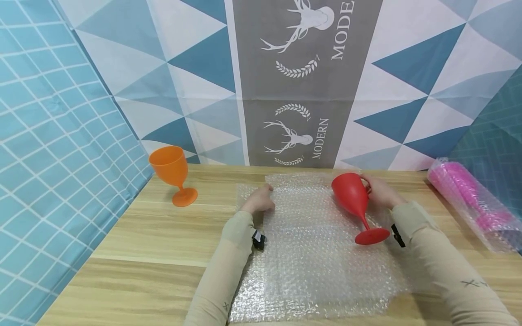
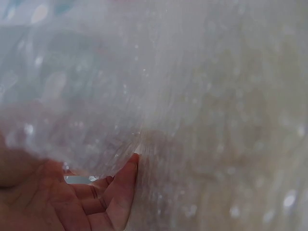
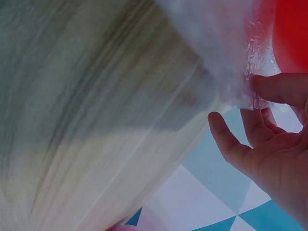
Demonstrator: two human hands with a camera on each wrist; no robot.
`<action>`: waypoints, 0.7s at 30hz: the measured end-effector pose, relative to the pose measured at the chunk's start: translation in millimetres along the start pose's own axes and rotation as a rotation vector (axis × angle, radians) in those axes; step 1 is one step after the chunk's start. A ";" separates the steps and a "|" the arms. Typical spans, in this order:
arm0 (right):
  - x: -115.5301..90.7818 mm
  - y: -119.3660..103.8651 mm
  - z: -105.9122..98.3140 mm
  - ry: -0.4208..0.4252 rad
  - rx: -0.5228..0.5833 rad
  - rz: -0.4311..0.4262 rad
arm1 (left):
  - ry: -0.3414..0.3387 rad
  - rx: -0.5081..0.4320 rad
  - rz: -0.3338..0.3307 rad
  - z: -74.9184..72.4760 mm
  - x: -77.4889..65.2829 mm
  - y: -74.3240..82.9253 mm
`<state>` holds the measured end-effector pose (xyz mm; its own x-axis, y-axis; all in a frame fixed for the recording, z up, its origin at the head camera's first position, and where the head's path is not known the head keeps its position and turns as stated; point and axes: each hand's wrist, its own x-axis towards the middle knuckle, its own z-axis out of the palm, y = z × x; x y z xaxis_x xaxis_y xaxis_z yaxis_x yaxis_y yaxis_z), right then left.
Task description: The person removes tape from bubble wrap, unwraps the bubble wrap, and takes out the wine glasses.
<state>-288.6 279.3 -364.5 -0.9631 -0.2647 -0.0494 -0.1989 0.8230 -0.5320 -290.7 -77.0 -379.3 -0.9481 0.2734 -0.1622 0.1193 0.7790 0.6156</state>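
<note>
A large sheet of bubble wrap (image 1: 314, 267) lies over the wooden table, its layers overlapping. My left hand (image 1: 260, 200) is at the sheet's far left edge; in the left wrist view its fingertips (image 2: 130, 166) pinch the film, which fills most of that picture. On the right part of the sheet a red plastic goblet (image 1: 351, 192) lies tilted, bowl toward the wall and foot toward me. Just right of its bowl, my right hand (image 1: 379, 190) pinches the wrap's edge (image 3: 257, 94) between finger and thumb. Behind the film, part of the red bowl (image 3: 293, 38) shows.
An orange goblet (image 1: 169, 167) stands upright at the back left of the table (image 1: 163, 249). At the right edge lies a pink goblet wrapped in bubble wrap (image 1: 469, 194). A patterned cloth wall (image 1: 195, 90) rises along the back.
</note>
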 end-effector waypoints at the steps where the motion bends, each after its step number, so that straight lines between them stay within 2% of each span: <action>1: -0.2 0.3 0.3 -0.001 0.003 0.011 | -0.001 -0.004 0.000 0.0 -0.1 0.0; 10: -0.3 3.5 3.8 -0.017 0.041 0.033 | 0.013 0.010 0.005 0.2 0.1 0.0; 21: 4.4 6.6 5.0 -0.053 -0.041 0.041 | 0.005 0.037 0.031 -0.9 0.7 1.5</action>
<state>-293.2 281.0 -372.4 -0.9598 -0.2559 -0.1155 -0.1682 0.8534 -0.4934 -291.5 -76.1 -377.8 -0.9451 0.2954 -0.1397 0.1597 0.7905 0.5912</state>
